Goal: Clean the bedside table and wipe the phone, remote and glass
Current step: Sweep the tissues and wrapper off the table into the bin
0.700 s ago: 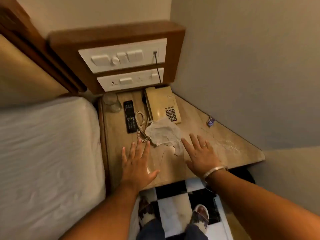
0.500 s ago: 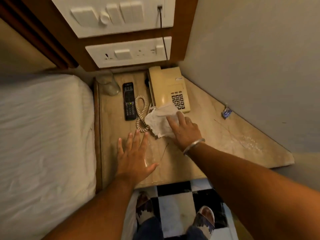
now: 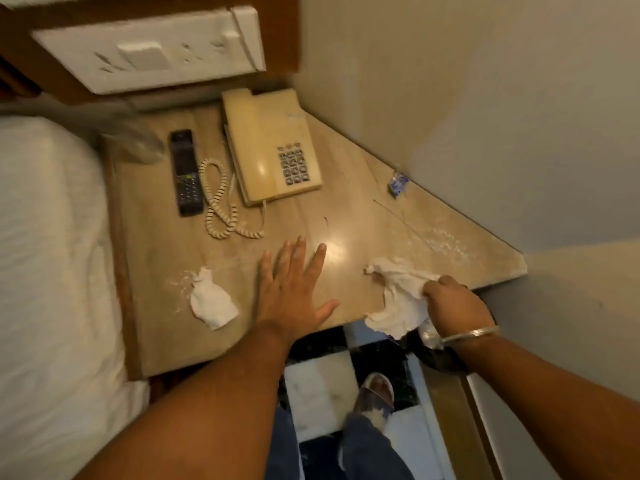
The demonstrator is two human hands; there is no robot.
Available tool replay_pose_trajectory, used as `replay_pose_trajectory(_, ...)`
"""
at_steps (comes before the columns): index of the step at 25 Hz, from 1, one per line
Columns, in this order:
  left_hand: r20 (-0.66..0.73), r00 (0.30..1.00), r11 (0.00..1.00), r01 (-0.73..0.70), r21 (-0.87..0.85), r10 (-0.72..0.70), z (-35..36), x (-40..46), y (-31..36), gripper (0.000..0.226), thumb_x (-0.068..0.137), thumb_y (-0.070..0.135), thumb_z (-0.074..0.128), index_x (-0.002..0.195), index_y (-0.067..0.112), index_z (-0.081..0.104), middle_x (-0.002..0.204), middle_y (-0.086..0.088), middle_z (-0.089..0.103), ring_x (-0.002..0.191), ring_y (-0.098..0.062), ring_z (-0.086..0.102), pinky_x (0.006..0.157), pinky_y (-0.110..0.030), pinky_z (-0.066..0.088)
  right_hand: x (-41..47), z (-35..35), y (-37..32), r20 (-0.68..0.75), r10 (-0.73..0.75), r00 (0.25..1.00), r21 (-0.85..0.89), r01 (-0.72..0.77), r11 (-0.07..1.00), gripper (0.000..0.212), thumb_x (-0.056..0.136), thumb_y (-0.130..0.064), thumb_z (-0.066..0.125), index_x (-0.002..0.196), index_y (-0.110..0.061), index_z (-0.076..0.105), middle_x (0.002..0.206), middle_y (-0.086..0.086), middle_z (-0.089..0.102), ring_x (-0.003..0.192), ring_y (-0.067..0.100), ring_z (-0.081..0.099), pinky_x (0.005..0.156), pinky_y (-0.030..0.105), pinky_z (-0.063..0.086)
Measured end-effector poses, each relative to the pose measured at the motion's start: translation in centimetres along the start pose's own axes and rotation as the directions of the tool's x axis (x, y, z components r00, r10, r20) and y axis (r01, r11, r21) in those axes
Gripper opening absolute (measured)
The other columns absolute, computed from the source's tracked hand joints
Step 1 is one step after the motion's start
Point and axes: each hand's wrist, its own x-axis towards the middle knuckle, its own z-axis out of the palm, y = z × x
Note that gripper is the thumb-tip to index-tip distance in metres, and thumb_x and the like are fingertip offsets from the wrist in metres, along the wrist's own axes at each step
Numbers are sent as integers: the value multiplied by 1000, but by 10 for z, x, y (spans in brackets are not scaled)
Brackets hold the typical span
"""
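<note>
While my right hand [image 3: 453,303] grips a crumpled white tissue [image 3: 398,299] at the bedside table [image 3: 166,271] front edge, left hand [image 3: 291,289] flat and released, phone [image 3: 270,147], remote [image 3: 185,171], blurred glass [image 3: 138,143] at the back, second tissue wad [image 3: 211,303] near my left hand.

Your right hand [image 3: 453,306] is hiding part of the tissue [image 3: 398,299] it is gripping. The glass [image 3: 135,143] is blurring into the surface [image 3: 166,334] corner, its rim unreadable. The top edge is cutting off the switch panel [image 3: 149,53].
</note>
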Motion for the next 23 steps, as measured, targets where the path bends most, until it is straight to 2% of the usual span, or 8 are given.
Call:
replay_pose_trajectory(5,-126,979,987,-158,30,160,54,44,32,76,95,65,37,159,33,11,168,-11,9,154,-34,9,120,-60,2,17,103,102,166,268,949,-40,-265,963,49,75,-10,74,122,-8,59,123,17,57,108,37,59,95,42,47)
replay_pose_trajectory(9,-231,956,983,-185,-4,179,69,49,30,74,94,61,36,158,29,19,167,-14,13,153,-37,11,119,-61,1,57,171,121,205,371,906,130,-401,907,56,82,-9,66,135,-7,48,128,25,51,114,42,54,96,47,47)
replay_pose_trajectory(11,-215,962,984,-175,-20,167,66,49,30,76,93,61,37,159,28,17,167,-15,12,153,-37,11,119,-62,1,39,192,117,236,420,876,221,-470,855,69,84,-9,64,145,-13,33,132,26,47,117,44,51,95,51,45)
replay_pose_trajectory(13,-183,969,985,-172,-27,164,63,50,29,77,93,62,36,159,28,16,167,-16,11,153,-37,11,119,-63,2,-3,191,100,157,488,859,372,-509,776,61,88,-10,56,145,-16,33,130,24,51,112,41,55,91,48,48)
replay_pose_trajectory(15,-154,972,983,-181,-21,176,58,50,29,78,92,64,34,159,28,17,167,-16,11,153,-37,12,119,-64,3,-44,160,76,-25,484,875,504,-407,762,43,94,-14,51,136,-13,46,120,18,58,101,34,60,80,38,48)
replay_pose_trajectory(18,-104,978,984,-178,20,179,58,48,29,80,92,69,27,159,27,15,167,-15,11,153,-35,13,120,-64,3,-47,71,41,-373,287,883,619,6,785,28,95,-20,53,121,-12,59,104,5,60,85,16,59,71,29,48)
replay_pose_trajectory(20,-103,979,984,-175,24,176,58,48,29,81,92,71,25,160,28,12,168,-14,10,154,-34,12,121,-63,2,-7,14,20,-458,164,874,609,174,774,35,94,-26,55,128,-17,54,114,4,56,91,13,57,78,29,49)
replay_pose_trajectory(23,-133,977,986,-167,1,165,58,47,27,83,91,72,26,160,28,10,168,-14,8,154,-33,9,121,-62,1,95,-33,-11,-422,37,906,418,158,895,57,91,-33,60,142,-30,37,136,13,44,112,26,55,94,36,48)
